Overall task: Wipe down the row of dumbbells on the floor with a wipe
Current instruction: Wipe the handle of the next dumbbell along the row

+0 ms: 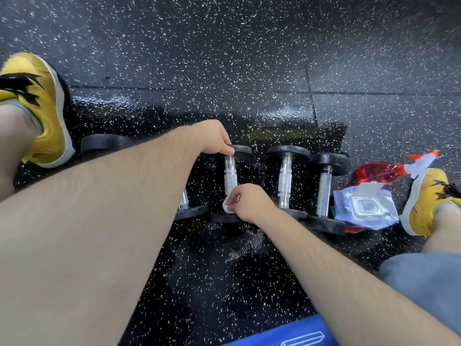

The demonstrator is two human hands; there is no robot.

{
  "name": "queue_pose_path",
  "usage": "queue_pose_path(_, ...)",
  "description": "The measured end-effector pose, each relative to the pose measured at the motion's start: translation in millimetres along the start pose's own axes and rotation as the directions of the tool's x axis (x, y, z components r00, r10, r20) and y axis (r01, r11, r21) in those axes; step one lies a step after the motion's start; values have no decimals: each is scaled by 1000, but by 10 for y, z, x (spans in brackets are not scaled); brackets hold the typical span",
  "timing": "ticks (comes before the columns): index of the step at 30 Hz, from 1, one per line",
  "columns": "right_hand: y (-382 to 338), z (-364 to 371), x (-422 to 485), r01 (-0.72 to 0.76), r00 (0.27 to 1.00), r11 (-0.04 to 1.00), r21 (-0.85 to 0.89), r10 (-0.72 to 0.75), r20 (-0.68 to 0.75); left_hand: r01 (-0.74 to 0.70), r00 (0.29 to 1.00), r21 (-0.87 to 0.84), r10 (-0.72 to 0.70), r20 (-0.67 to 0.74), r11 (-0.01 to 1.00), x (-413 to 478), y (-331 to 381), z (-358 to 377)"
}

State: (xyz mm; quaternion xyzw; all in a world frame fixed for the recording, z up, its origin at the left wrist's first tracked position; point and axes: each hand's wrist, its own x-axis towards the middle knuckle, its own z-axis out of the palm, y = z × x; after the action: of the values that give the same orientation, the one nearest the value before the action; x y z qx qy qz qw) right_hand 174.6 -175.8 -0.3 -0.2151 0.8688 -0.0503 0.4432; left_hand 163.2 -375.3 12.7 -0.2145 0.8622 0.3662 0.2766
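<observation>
Several black dumbbells with chrome handles lie in a row on the speckled black floor. My left hand (216, 139) grips the far head of the middle dumbbell (230, 177). My right hand (252, 202) pinches a small white wipe (226, 206) against the near end of that dumbbell's handle. Two more dumbbells (285, 183) (324, 193) lie to the right. Another dumbbell (184, 199) to the left is mostly hidden under my left forearm.
A pack of wipes (365, 207) and a red spray bottle (379, 172) lie right of the row. Yellow shoes sit at far left (42, 106) and far right (426, 203). A blue mat edge (287, 333) is at the bottom.
</observation>
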Motion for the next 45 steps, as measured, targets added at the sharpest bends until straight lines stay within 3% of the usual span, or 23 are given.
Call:
queue_pose_path(4,-41,70,-52,-23,994,994,110,34,-101,-8,999,55,10,-35,998,-104,111,74)
queue_pose_path(6,12,57,-115,-25,992,982,189,47,-115,-40,979,71,53,-195,997,-218,135,239)
queue_pose_path(8,82,46,-175,-13,994,971,239,39,-103,-132,891,124,173,-419,983,-401,115,458)
queue_pose_path(10,156,49,-205,10,991,963,271,25,-128,-193,835,144,240,-495,971,-604,89,713)
queue_pose_path(12,208,51,-217,43,984,949,313,14,-178,-187,862,74,200,-467,980,-750,47,989)
queue_pose_path(16,262,56,-185,70,974,866,496,48,-222,78,931,-228,-152,-332,971,-776,-44,1344)
queue_pose_path(19,250,34,-112,116,964,781,613,60,-260,150,975,-236,-184,-127,960,-642,-7,1283)
queue_pose_path(21,229,5,-30,140,954,728,671,83,-289,168,977,-265,-196,-81,949,-518,29,1188)
queue_pose_path(24,182,-31,104,167,938,662,730,122,-325,189,925,-460,-315,-213,867,-388,83,1089)
queue_pose_path(27,91,-46,218,179,897,667,723,190,-398,183,745,-509,-456,-486,841,-383,149,1137)
queue_pose_path(29,24,-21,290,152,875,653,742,259,-408,169,683,-495,-463,-565,852,-400,226,1214)
queue_pose_path(34,10,46,348,130,904,684,718,215,-369,105,738,-701,-527,-420,705,-303,378,1350)
queue_pose_path(37,54,56,352,134,925,739,660,146,-351,103,732,-788,-583,-353,607,-228,337,1341)
queue_pose_path(40,56,79,419,216,906,789,576,58,-419,101,741,-823,-594,-313,559,-155,295,1343)
queue_pose_path(45,143,213,522,137,924,825,548,94,-372,14,717,-910,-638,-280,415,-104,281,1458)
